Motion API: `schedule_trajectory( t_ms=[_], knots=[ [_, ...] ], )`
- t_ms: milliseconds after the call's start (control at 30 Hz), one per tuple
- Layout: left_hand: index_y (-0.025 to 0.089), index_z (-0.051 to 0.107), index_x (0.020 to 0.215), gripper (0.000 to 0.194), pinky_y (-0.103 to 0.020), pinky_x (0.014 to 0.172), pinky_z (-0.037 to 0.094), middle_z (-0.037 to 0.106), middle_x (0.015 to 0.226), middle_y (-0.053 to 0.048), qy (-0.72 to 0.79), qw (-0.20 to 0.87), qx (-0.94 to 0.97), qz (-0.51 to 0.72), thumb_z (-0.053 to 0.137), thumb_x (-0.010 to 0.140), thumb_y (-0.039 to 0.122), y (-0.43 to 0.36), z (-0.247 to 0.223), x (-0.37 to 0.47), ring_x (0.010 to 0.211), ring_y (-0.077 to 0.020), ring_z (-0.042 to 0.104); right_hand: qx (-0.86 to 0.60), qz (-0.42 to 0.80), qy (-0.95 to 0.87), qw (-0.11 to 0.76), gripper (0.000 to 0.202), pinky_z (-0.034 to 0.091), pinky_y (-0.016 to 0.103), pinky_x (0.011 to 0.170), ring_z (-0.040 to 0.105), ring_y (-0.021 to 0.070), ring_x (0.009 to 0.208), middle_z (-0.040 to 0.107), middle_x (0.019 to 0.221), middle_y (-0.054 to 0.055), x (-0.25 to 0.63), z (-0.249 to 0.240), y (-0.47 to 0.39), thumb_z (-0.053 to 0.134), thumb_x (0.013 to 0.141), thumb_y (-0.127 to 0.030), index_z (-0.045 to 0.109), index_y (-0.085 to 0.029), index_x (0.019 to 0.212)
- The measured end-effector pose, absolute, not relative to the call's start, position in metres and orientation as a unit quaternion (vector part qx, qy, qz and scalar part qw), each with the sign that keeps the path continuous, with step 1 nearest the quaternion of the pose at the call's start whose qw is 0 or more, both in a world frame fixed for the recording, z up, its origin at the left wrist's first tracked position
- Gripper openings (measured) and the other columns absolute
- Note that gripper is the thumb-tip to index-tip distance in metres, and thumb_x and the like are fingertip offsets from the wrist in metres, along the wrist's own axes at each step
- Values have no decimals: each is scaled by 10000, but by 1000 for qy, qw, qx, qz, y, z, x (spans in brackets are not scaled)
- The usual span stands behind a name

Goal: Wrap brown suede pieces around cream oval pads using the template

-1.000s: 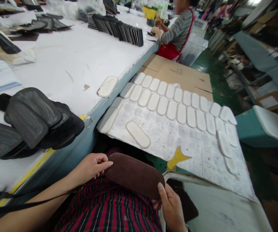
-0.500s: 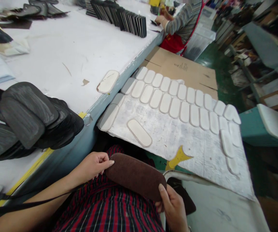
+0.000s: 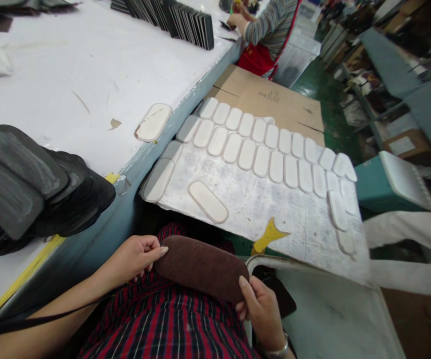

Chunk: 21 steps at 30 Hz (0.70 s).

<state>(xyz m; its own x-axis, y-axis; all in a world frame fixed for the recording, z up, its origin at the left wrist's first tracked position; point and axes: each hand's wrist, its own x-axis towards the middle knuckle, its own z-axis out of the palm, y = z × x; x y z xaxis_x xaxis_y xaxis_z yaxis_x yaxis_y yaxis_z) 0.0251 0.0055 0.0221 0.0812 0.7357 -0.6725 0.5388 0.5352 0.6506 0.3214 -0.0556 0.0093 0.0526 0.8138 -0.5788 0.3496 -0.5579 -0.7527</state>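
Observation:
Over my lap I hold a dark brown, suede-looking oval piece [image 3: 202, 269] stretched between both hands. My left hand [image 3: 138, 257] pinches its left end between thumb and fingers. My right hand [image 3: 262, 306] grips the right end, thumb on top. Just beyond lies a single pale oval piece [image 3: 208, 201] on a whitish board [image 3: 294, 219]. Rows of similar pale ovals [image 3: 246, 153] cover the far part of that board. A yellow forked shape [image 3: 270, 235] sits at its near edge.
On the white table [image 3: 69, 75] at left are a stack of black oval pieces [image 3: 66, 184] and a row of upright dark pieces [image 3: 189, 25]. A pale bin [image 3: 335, 304] stands at right. One person [image 3: 264, 30] works at the back; another's light-clad legs [image 3: 413, 249] are at right.
The view has swung slightly, so the table and board appear further left. A person's light-clad legs have come in at the right. Both hands still hold the brown oval piece.

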Motion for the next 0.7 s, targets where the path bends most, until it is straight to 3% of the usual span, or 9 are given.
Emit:
schedule_trajectory(
  t_ms=[700],
  knots=[
    [200,438,562,409,-167,350,306,365,365,103,686,552,474,-2,486,758,555,5,-4,12,326,-74,377,-678,583,-368,253,323,289,123,298,420,58,293,525,417,-33,333,6,-49,489,852,-405,481,-169,631]
  ],
)
